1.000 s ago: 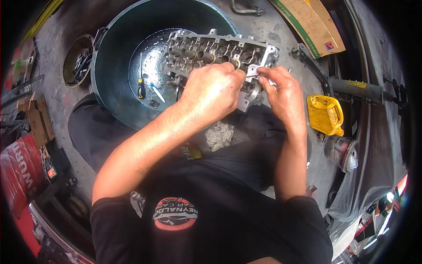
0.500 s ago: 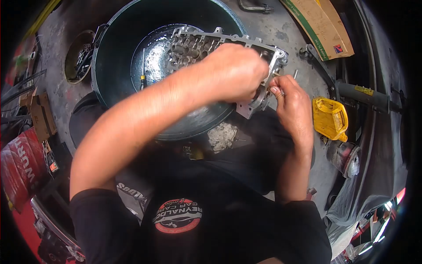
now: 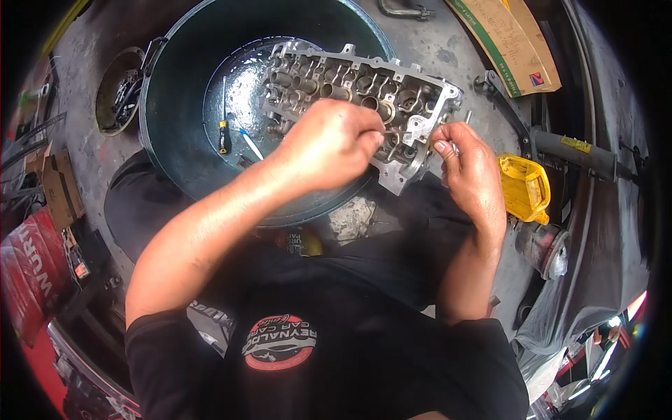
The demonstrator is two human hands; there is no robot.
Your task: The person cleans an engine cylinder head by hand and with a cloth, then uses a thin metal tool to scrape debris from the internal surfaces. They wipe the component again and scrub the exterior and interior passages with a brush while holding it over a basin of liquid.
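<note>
A metal cylinder head (image 3: 336,91) with rows of round bores lies tilted across the right side of a big dark tub (image 3: 157,119). Above its lower right part is my left hand (image 3: 332,143), thumb and fingers pinched together; a thin piece seems to stick out from the fingertips, too small to make out. My right hand (image 3: 470,164) is closed at the right end of the cylinder head, with a small shiny metal bit showing between thumb and forefinger. Inside the tub are a yellow-and-black screwdriver (image 3: 224,138) and a white-and-blue pen-like item (image 3: 249,143).
A smaller bowl (image 3: 105,105) of metal parts stands left of the tub. On the right are a yellow jug (image 3: 525,189), a cylindrical part (image 3: 542,248), a metal bar (image 3: 574,150) and a flattened cardboard box (image 3: 518,49). Another cardboard box (image 3: 63,189) lies at the left.
My left hand has moved left and down, uncovering more of the cylinder head's bores. My right hand stays at its right end, nearly still.
</note>
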